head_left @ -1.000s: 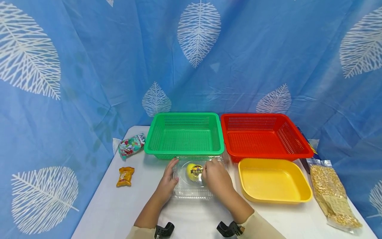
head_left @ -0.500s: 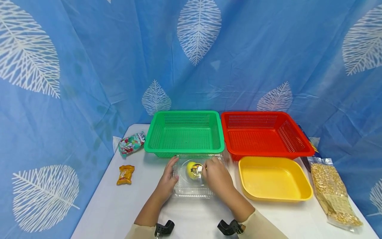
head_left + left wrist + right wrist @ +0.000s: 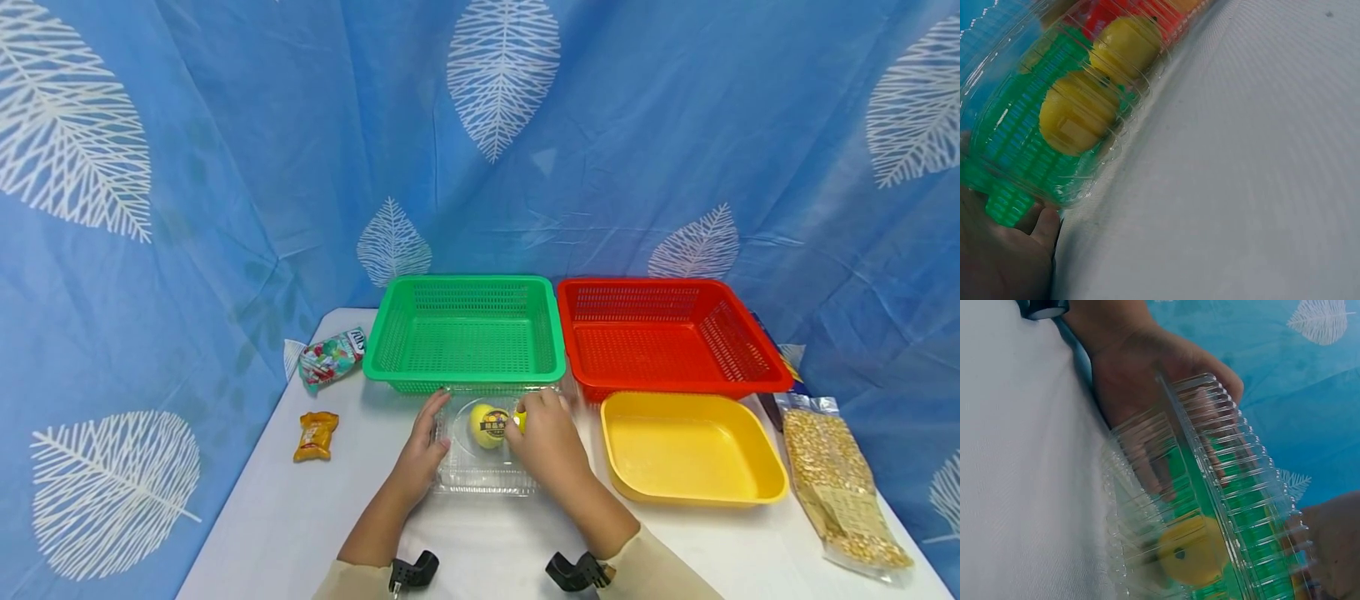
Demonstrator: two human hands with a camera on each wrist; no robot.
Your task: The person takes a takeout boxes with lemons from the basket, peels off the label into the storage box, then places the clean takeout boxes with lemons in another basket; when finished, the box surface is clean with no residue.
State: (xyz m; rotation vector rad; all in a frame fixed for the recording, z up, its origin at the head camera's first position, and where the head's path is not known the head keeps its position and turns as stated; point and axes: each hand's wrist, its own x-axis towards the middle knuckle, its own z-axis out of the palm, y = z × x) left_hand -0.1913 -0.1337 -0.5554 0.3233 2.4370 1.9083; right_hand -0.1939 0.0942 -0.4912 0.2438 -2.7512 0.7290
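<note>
Blue cloth with white leaf prints, hung behind and beside a white table. At centre, clear plastic container, lying on the table just in front of a green basket, with two yellow fruits inside and a dark label over the left one. Left hand along the container's left side, fingers extended, thumb spread well away from them, touching the plastic. Right hand over the container's right part, fingers bent; whether pinching the plastic or merely resting on it, impossible to tell. Part of the second fruit visible beside the right thumb. From the left wrist, both fruits side by side behind ribbed, transparent walls. Right of the green basket, red basket; in front of that, yellow tray. Farther right, transparent bag of golden kernels, lying obliquely near the table's edge. At left, teal printed packet just beside the green basket; nearer, small orange packet. Black devices at both wrists, next to beige sleeves.
</note>
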